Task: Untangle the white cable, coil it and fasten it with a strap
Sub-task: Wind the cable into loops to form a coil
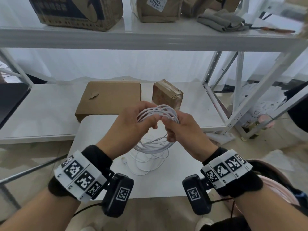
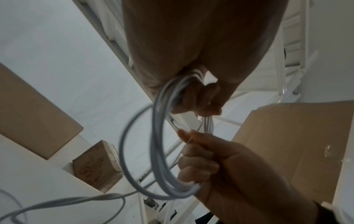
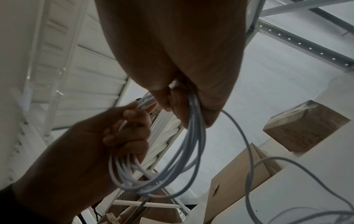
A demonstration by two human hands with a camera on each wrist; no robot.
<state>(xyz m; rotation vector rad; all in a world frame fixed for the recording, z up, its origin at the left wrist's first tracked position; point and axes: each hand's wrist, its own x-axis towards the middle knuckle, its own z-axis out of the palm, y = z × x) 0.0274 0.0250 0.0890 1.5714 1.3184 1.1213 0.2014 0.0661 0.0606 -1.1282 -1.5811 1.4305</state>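
With your left hand (image 1: 133,120) and right hand (image 1: 180,127) both curled around the white cable (image 1: 158,112), hold this light, springy coil where the loops bunch together.

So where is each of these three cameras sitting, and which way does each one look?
Head: worn on the head, it looks down and forward at both hands, the left hand and right hand, which grip the thin white cable above a small white table; both forearms and wristbands show.
Left wrist: it looks along the left hand at the cable coil; the right hand shows below.
Right wrist: it looks along the right hand; the left hand shows.
All views share both hands and the coil.
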